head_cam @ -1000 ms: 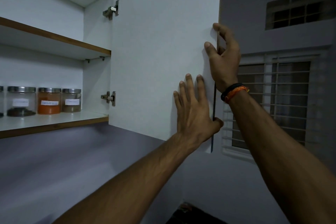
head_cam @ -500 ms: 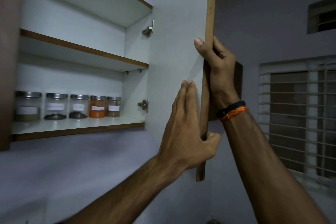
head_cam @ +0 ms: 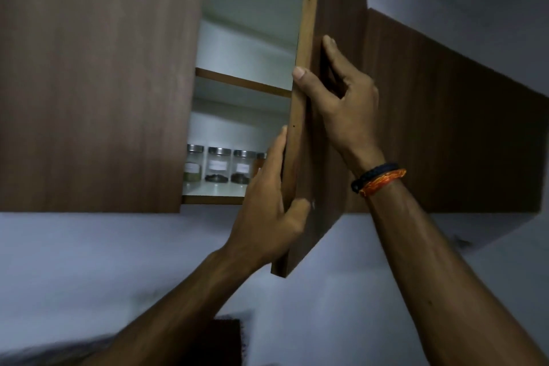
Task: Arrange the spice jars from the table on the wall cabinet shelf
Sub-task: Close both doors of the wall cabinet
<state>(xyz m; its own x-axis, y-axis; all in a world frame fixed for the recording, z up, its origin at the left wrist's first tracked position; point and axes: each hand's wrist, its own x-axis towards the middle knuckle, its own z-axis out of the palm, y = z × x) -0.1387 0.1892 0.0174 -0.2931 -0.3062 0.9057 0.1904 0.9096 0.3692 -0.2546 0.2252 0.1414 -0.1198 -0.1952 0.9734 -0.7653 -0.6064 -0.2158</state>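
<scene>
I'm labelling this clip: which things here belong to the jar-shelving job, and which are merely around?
Job:
spice jars
cabinet shelf
cabinet door, held by left hand and right hand

Around:
closed left door
wrist bands
wall

Probably a home kitchen: wall cabinet (head_cam: 89,83), spice jars (head_cam: 219,165).

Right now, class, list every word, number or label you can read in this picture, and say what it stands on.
No text can be read.
White label on the left spice jar: too blurred.
White label on the middle spice jar: too blurred.
White label on the third spice jar: too blurred.
Cabinet door: no writing.
</scene>
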